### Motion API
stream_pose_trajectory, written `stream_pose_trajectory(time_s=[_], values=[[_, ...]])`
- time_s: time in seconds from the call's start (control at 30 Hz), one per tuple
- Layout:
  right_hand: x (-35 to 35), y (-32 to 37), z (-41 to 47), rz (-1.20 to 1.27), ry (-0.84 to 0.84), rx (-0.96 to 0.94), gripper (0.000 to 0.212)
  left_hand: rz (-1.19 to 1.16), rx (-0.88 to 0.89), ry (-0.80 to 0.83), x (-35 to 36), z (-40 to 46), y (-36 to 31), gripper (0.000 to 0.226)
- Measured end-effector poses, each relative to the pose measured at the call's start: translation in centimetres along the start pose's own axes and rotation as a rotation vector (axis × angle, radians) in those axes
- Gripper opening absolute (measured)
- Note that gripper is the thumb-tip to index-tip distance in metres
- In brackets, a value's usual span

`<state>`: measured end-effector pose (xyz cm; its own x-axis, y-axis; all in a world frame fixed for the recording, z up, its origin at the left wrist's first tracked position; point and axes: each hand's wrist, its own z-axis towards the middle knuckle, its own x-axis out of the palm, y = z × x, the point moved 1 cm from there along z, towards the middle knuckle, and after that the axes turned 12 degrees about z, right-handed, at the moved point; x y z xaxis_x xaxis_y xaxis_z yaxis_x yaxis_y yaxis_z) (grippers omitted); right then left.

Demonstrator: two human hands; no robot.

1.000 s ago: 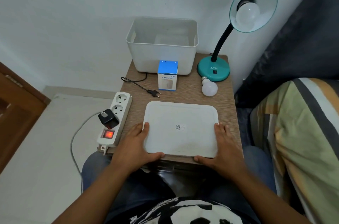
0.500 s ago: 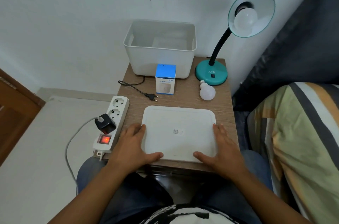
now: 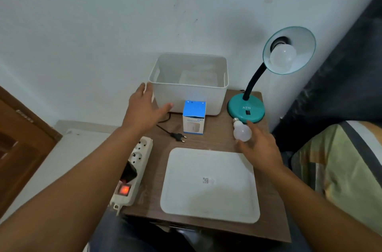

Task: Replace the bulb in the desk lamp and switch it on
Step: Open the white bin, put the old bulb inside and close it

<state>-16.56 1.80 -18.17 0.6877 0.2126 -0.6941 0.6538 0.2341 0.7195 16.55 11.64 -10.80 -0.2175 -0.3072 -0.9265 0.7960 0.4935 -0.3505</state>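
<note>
Right hand (image 3: pixel 260 149) cupped loosely at spare bulb (image 3: pixel 242 132) beside teal desk lamp (image 3: pixel 246 109), firm hold unclear; left hand (image 3: pixel 144 110) spread wide near white bin (image 3: pixel 215 98).

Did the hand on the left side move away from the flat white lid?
Yes. The left hand has left the lid and reached forward to the white bin, fingers spread and holding nothing.

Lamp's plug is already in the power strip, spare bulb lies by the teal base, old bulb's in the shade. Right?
Not quite: the head view shows the lamp's plug lying loose on the table, not in the power strip. The rest holds: spare bulb by the teal base, old bulb in the shade.
</note>
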Motion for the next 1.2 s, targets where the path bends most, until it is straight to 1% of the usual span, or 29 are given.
stream_pose_trajectory(time_s=[0.1, 0.17, 0.3, 0.4, 0.5, 0.6, 0.77, 0.9, 1.03, 1.2], values=[[0.6, 0.1, 1.1, -0.012, 0.011, 0.027, 0.076, 0.001, -0.012, 0.078, -0.6, 3.4, -0.2, 0.109], [0.9, 0.0, 1.6, -0.011, 0.036, 0.041, 0.075, -0.004, 0.020, 0.118, -0.5, 4.7, -0.2, 0.106], [1.4, -0.4, 2.1, 0.037, 0.053, 0.083, 0.067, -0.054, 0.045, 0.051, 0.1, 5.7, -0.1, 0.084], [1.3, -0.9, 2.2, 0.049, 0.060, 0.074, 0.060, -0.017, 0.032, 0.043, 0.5, 6.3, 0.4, 0.089], [0.9, -1.0, 1.7, 0.089, 0.067, 0.085, 0.061, -0.014, 0.005, -0.011, 0.6, 6.7, 0.6, 0.080], [0.4, -0.4, 0.7, 0.162, 0.043, 0.031, 0.060, -0.042, -0.024, -0.065, 0.7, 7.1, 0.6, 0.074], [-2.1, 3.0, 0.0, 0.242, -0.038, -0.127, 0.058, -0.115, -0.094, -0.063, 0.8, 7.8, 1.1, 0.083], [-3.8, 7.3, 2.1, 0.300, -0.100, -0.299, 0.052, -0.115, -0.104, -0.089, 0.9, 7.8, 1.3, 0.085], [-3.5, 10.8, 6.6, 0.275, -0.127, -0.341, 0.053, -0.147, -0.114, -0.112, 1.1, 7.6, 1.5, 0.085], [-2.2, 13.3, 12.2, 0.034, -0.081, -0.304, 0.056, -0.178, -0.122, -0.126, 1.1, 7.6, 1.7, 0.084]])
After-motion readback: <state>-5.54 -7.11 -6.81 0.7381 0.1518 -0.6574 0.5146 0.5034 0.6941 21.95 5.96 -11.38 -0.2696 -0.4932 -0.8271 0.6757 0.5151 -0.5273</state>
